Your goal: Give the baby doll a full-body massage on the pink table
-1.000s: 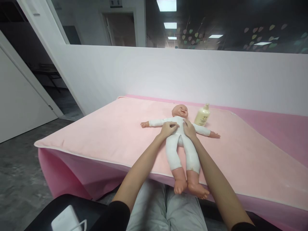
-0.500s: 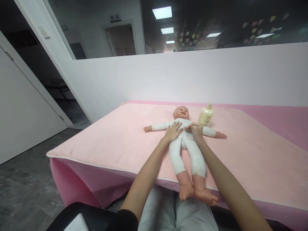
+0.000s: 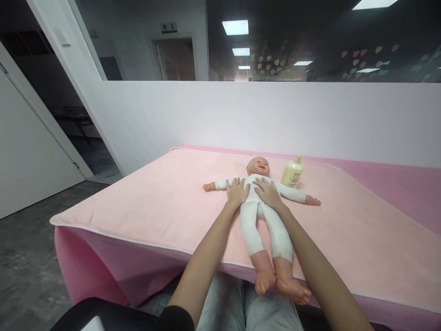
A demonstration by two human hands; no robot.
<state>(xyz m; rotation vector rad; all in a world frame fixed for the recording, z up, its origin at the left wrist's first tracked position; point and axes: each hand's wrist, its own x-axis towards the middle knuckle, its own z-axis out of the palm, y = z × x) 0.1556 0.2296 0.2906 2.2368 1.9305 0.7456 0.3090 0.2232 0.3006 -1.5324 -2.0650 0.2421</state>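
A baby doll in a white body suit lies face up, its arms stretched sideways and its feet at the near edge of the pink-covered table. On the left side of its chest rests my left hand, open with fingers spread. My right hand lies open and flat on the right side of the chest, fingers pointing up and inward. A strip of white cloth shows between the two hands. Just beyond the doll's arm on the right stands a pale yellow pump bottle.
A light pink blanket with a white edge covers the table over a darker pink cloth. Behind stands a white wall with a dark window above. At far left is a white door.
My right hand has turned from edge-on to flat on the doll's chest. My left hand has shifted left toward the doll's side. The view has tilted slightly.
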